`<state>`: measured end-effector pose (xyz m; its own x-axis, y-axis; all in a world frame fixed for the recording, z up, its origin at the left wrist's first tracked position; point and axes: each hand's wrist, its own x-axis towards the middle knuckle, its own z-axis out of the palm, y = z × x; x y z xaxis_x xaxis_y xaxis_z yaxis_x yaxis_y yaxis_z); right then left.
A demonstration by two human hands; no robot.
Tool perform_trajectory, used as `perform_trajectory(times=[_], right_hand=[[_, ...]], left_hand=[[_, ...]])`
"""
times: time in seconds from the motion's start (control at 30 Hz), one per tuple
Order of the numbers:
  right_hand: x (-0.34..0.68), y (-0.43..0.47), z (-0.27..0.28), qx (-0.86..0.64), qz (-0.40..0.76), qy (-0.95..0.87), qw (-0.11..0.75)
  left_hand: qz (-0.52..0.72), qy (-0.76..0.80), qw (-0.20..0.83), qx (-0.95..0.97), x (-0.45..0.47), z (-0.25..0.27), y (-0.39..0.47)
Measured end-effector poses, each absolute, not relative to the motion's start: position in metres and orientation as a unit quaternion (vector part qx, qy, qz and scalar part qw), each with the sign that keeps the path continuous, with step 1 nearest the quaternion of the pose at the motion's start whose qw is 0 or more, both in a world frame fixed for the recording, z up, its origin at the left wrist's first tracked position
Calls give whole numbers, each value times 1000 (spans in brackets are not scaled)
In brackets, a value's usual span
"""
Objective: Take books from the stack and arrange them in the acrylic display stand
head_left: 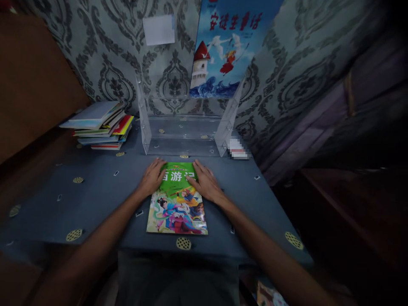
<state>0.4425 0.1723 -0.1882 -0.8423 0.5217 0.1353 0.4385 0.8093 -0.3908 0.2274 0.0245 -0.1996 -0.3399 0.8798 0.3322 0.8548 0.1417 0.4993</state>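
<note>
A green picture book with white Chinese characters and colourful figures on its cover lies closed on the table, close to the front edge. My left hand holds it at the upper left edge, thumb on the cover and fingers along the side. At the upper right edge my right hand does the same, its thumb reaching over the last character. The undersides of the fingers are hidden. Just beyond both hands stands a clear acrylic rack with side panels and see-through shelves.
A stack of books stands at the back left of the patterned grey tablecloth. Beside the rack's right foot lies a small pixelated object. A blue book stands upright above the rack, and a white card is against the wallpaper.
</note>
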Motion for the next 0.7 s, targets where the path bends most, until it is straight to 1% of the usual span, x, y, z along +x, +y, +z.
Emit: perform_trajectory(times=[0.2,0.33,0.5,0.7], right_hand=[[453,154,-186,-267,161,-943,114],[478,133,-188,-254,167,-944,130],[503,116,-187,-237,181,-947,122],[498,127,-188,-232,188,-946,124]], left_hand=[[344,754,23,560,230,-197,24],[414,743,37,525,228,-194,25],[499,738,74,448,221,-191,25],[524,728,101,431,220,-190,25]])
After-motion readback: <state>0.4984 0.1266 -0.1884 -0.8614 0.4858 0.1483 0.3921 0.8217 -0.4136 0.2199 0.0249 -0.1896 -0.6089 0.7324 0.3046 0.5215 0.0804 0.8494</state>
